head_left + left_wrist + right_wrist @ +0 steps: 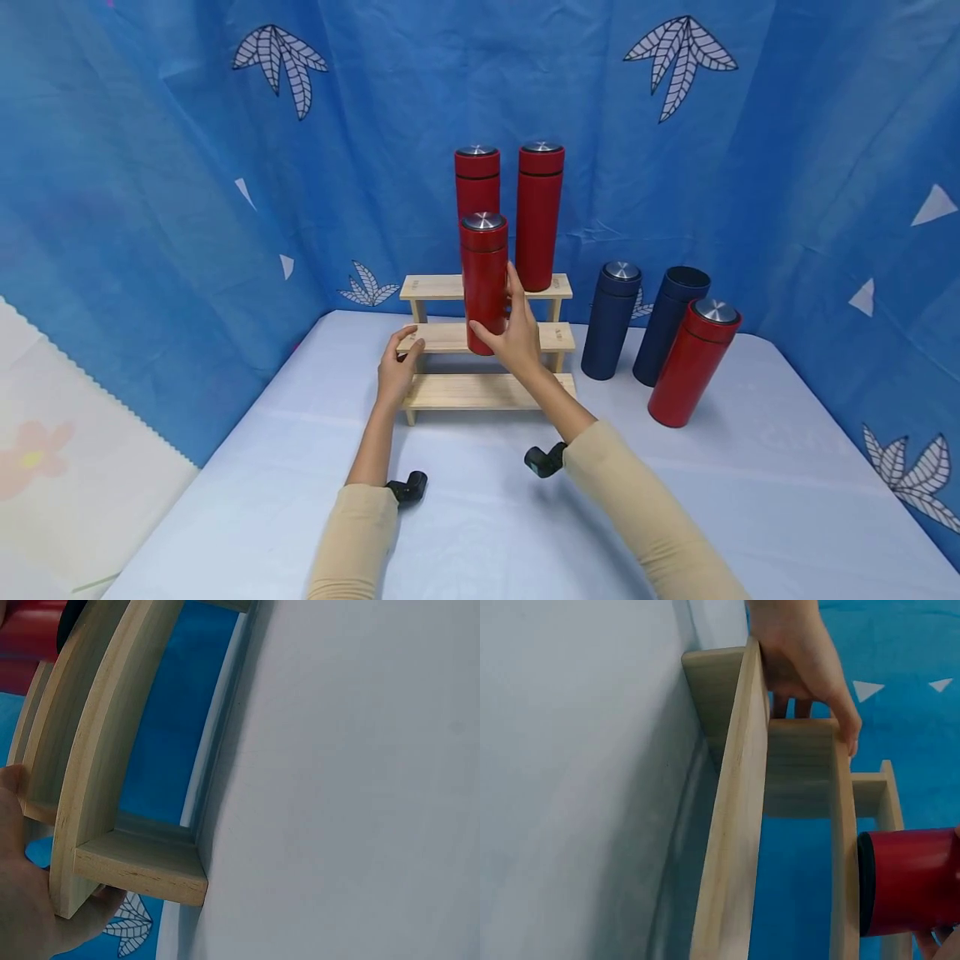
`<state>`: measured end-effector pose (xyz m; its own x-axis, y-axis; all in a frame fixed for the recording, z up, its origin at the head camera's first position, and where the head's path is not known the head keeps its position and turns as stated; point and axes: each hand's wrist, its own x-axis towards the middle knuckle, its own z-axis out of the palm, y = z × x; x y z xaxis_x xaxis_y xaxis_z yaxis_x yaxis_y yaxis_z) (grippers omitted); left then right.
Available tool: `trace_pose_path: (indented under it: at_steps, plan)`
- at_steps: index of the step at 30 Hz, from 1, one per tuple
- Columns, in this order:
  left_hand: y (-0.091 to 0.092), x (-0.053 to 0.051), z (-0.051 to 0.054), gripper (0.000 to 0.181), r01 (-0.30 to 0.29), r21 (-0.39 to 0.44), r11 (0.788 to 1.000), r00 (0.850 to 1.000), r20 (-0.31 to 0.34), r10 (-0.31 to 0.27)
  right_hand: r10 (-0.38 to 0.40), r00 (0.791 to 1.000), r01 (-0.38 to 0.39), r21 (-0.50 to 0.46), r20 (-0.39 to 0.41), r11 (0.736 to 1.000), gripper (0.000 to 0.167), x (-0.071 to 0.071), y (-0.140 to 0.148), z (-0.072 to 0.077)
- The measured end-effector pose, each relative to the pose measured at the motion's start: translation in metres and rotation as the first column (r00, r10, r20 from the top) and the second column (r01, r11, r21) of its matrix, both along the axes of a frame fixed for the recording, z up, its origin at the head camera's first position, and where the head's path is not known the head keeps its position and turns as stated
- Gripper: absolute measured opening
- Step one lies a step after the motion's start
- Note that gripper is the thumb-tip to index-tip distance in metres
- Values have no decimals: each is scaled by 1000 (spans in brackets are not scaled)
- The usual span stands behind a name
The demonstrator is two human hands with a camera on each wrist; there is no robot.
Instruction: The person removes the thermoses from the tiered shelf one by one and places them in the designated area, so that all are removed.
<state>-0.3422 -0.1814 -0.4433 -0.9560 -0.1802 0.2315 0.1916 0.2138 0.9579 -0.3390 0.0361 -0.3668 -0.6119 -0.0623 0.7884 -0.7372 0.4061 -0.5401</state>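
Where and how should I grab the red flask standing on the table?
I'd wrap the right hand, once free, around the red flask at mid-body, coming from its right. It stands upright, a straight cylinder with no handle showing, and a dark blue flask stands close behind on its left, so the right looks easier.

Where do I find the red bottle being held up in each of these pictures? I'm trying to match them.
Head view: the held red bottle is near the centre, overlapping the upper shelves.
Left wrist view: the red bottle is in the top left corner, cut off by the edge.
Right wrist view: the red bottle is at the lower right, sideways in the picture.
Shared landmark: the wooden stand.
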Motion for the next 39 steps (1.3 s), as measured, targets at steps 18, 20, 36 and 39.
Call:
trace_pose_path:
  at_steps: [18,20,36,39]
  plan:
    - [2,0,0,50,-19,-12,1000,1000,3,19,-115,988,110,-57,-98,992,96,73,87,0]
    - [2,-1,0,49,-22,-9,1000,1000,7,22,-163,982,158,-56,-92,986,97,72,101,-6]
    - [-1,-1,-3,49,-24,-14,1000,1000,5,25,-305,945,314,-74,118,946,101,49,151,-73]
    - [0,-1,-2,47,-15,-8,1000,1000,5,15,-313,940,323,-61,132,944,101,47,156,-83]
